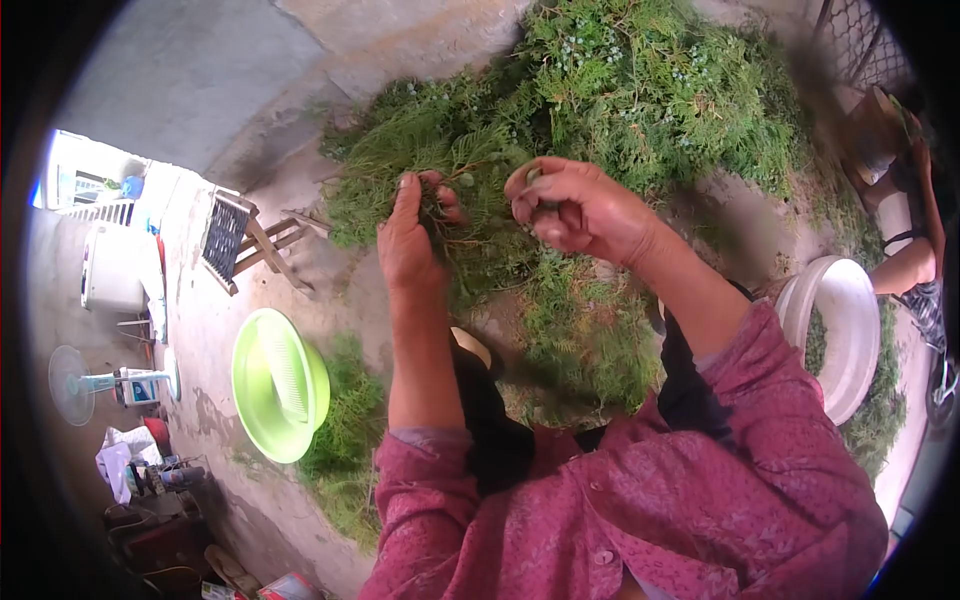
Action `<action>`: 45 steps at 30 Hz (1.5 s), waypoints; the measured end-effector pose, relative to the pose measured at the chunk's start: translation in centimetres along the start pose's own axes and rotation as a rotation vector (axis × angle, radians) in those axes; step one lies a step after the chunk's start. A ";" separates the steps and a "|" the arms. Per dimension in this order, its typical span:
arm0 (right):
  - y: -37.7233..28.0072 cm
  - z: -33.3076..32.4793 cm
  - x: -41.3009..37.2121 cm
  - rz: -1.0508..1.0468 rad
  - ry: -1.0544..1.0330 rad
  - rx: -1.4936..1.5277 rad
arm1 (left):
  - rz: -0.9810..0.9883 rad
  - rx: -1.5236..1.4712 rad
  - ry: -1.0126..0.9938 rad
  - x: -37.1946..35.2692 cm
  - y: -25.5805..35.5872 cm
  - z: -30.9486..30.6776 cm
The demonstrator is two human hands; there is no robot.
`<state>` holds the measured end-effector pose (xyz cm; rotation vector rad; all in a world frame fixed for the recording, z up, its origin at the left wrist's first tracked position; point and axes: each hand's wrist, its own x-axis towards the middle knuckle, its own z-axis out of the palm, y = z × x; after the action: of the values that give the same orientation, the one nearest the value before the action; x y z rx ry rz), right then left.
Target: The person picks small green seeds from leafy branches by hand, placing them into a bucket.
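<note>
My left hand point(413, 240) is closed around the stem of a leafy cypress branch point(462, 155), with the thumb upright and flat green sprays fanning out past the fingers. Just to its right, my right hand point(585, 212) is raised with curled fingers, thumb and forefinger drawn together beside the foliage. Whatever may be in that pinch is too small to make out. Behind and beyond both hands lies a large heap of cypress branches point(660, 105), dotted with small pale bluish-green cones. More loose sprigs point(590, 340) are spread on the floor below my hands.
A lime-green basin point(248, 410) with a slotted insert stands at left beside more greenery point(350, 400). At right is a white tub point(862, 345) with small green pieces inside. Another person's leg point(905, 268) shows beyond it. A folding stool point(265, 245) and a fan point(75, 385) stand left.
</note>
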<state>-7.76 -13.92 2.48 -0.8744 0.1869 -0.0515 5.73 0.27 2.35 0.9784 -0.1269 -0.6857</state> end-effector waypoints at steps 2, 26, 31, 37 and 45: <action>-1.0 0.3 -0.3 -0.036 0.053 0.092 | -0.021 -0.017 -0.057 0.1 0.5 -0.5; 0.5 -0.8 -0.2 0.184 0.047 -0.811 | -0.009 0.512 -0.162 -2.2 -4.0 2.4; -0.8 -0.3 -1.0 0.178 0.060 -0.799 | 0.086 0.550 -0.060 -0.9 -4.3 1.1; -1.6 -1.5 -1.4 0.028 0.120 -0.267 | 0.007 0.371 0.030 -0.9 -2.4 0.7; 1.5 -1.5 0.3 0.063 0.252 -0.490 | -0.021 0.377 -0.006 -1.0 -2.6 0.9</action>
<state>-7.75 -14.10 0.31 -1.3502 0.4763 -0.0582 3.37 -0.70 1.02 1.3400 -0.2580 -0.6982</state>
